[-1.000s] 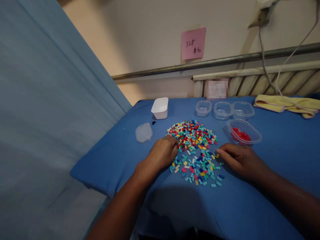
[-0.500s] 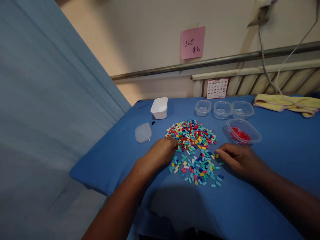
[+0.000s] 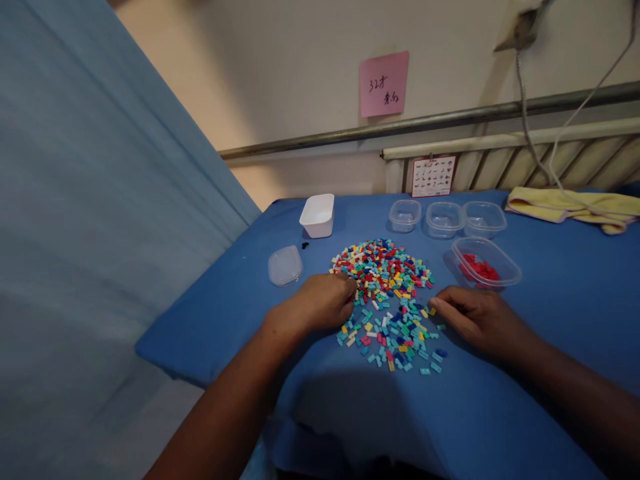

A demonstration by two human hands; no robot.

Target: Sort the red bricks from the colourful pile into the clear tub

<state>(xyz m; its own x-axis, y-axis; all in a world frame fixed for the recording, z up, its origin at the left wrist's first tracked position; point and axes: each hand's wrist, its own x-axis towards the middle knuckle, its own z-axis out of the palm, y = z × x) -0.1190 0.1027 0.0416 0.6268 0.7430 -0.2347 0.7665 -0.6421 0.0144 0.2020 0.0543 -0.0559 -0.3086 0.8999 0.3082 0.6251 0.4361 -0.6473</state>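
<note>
A heap of small toy building bricks (image 3: 385, 267) in many colours lies mid-table, with a looser spread of mostly teal bricks (image 3: 400, 333) in front. At the heap's left edge, my left hand (image 3: 325, 300) is closed, its fingertips curled down among the bricks and largely hidden. My right hand (image 3: 475, 317) rests to the right of the loose bricks, fingers curled in and thumb against them. A yellow brick (image 3: 432, 311) lies by its thumb tip; whether anything is pinched there I cannot make out. Behind it, a clear tub (image 3: 510, 272) contains red bricks (image 3: 479, 268).
Three clear tubs (image 3: 405, 212) line the back of the blue-covered table (image 3: 215, 320). A white container (image 3: 319, 223), a translucent lid (image 3: 285, 265) and a small black piece (image 3: 305, 245) are at left. A yellow cloth (image 3: 555, 203) lies back right; a curtain (image 3: 100, 200) hangs left.
My left hand has shifted very slightly at the heap's edge, its wrist turning a little. My right hand stays in place. The whole view has moved slightly.
</note>
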